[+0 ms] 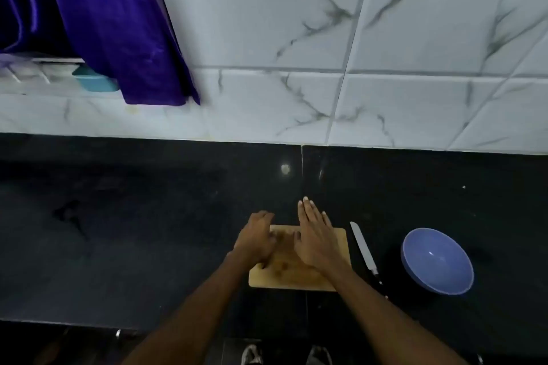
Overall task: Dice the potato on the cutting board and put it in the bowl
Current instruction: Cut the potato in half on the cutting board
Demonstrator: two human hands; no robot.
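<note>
White marble-veined wall tiles (296, 24) rise behind a black counter (118, 231); a purple curtain (118, 24) hangs left.

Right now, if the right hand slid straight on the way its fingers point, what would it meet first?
Probably nothing near: the right hand points past the cutting board over bare black counter toward the tiled wall.

A home kitchen, probably. A black stone countertop (148, 231) meets marble-patterned wall tiles (415, 24). A wooden cutting board (292, 278), knife (363, 247) and blue bowl (437, 261) lie on it.
</note>
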